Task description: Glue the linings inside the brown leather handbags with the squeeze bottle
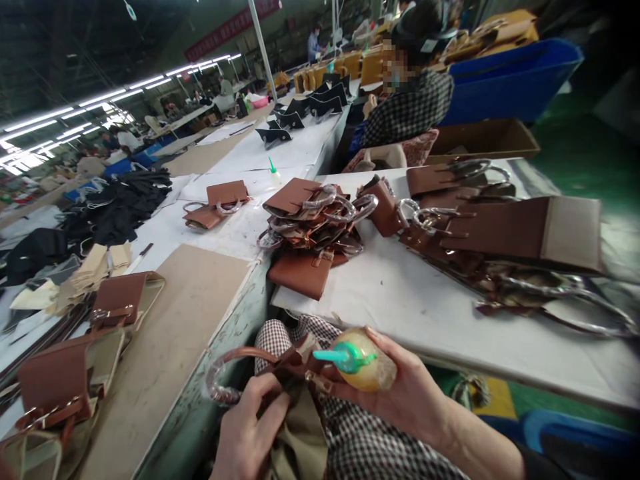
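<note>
Beyond the held bottle — a bag pile on the table, another stack to its right.

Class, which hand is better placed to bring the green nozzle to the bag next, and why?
Probably the right hand: it holds the bottle, its green nozzle near the bag, while the left hand holds the bag.

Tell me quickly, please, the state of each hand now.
Left hand: closed, gripping the brown bag.
Right hand: closed around the green-tipped bottle.
</note>
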The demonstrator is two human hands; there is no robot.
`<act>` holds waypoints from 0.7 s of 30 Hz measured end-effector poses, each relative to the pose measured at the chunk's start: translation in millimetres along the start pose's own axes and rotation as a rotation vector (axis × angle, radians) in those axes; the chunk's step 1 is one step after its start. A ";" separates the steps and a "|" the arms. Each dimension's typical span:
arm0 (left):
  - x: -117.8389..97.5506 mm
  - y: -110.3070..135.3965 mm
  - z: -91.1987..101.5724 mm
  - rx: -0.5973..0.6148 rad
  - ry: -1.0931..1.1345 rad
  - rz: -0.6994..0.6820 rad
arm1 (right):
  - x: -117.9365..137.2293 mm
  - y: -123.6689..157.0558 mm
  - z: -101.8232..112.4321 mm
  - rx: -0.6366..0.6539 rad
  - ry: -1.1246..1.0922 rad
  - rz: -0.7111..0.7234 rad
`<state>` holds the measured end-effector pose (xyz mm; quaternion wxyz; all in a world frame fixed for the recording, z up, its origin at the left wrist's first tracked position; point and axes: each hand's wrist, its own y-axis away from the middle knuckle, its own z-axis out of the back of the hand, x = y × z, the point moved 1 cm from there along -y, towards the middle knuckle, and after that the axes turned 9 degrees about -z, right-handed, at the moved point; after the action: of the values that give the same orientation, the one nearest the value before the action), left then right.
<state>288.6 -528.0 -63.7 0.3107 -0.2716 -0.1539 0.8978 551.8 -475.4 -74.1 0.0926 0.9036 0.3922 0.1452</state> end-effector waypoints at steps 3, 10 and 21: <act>-2.1 -5.7 0.3 -0.063 -0.125 -0.157 | -7.1 -2.7 -12.3 0.007 -0.021 -0.017; -10.6 -28.4 4.7 0.124 -0.211 -0.507 | -12.4 -19.7 -37.4 -0.051 0.088 -0.110; 10.3 -2.9 18.0 0.130 -0.189 -0.323 | 18.2 -24.1 -32.3 -0.046 0.269 -0.044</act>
<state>272.7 -521.1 -52.0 0.4520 -0.1373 -0.1655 0.8657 536.4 -444.0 -47.1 0.0631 0.8648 0.4175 0.2718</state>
